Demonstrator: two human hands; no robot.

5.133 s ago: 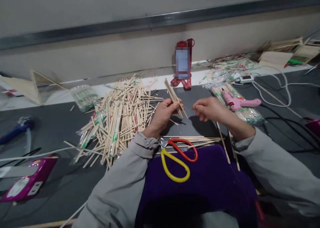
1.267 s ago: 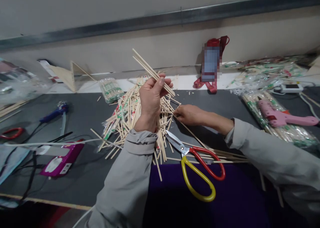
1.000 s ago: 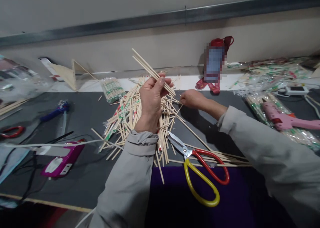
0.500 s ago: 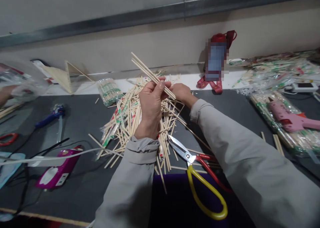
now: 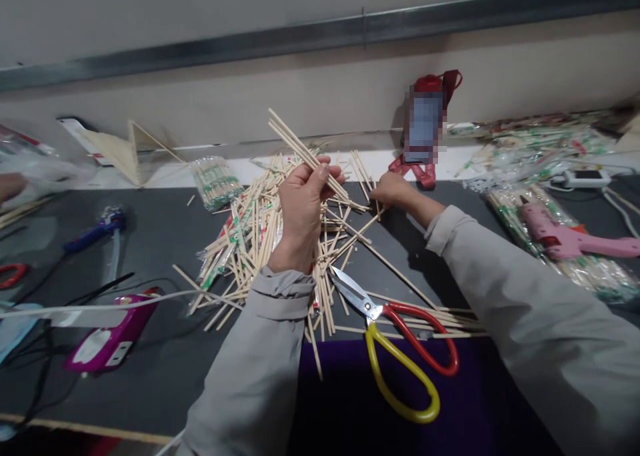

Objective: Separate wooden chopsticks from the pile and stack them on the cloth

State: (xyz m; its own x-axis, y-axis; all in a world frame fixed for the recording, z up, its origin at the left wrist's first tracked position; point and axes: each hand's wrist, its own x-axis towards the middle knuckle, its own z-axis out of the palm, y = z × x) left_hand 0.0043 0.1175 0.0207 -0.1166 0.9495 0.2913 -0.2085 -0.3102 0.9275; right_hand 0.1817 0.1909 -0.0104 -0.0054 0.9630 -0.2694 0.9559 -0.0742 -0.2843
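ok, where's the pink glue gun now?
Head view, right side: the pink glue gun lies on a plastic-wrapped stick bundle, to the right of the right hand.

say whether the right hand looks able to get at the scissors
Probably yes: the scissors lie uncovered, nothing visible blocking the way, though the right hand seems busy with some sticks.

Held mid-frame in the left hand (image 5: 303, 209): a few slim, pale sticks (image 5: 296, 144), slanting from upper left to lower right. Left of centre on the table (image 5: 165, 243): a loose, crisscrossed pile (image 5: 257, 226) of similar sticks, some in clear wrappers. Beside the right hand (image 5: 395, 193), right of centre: several loose sticks (image 5: 357, 168).
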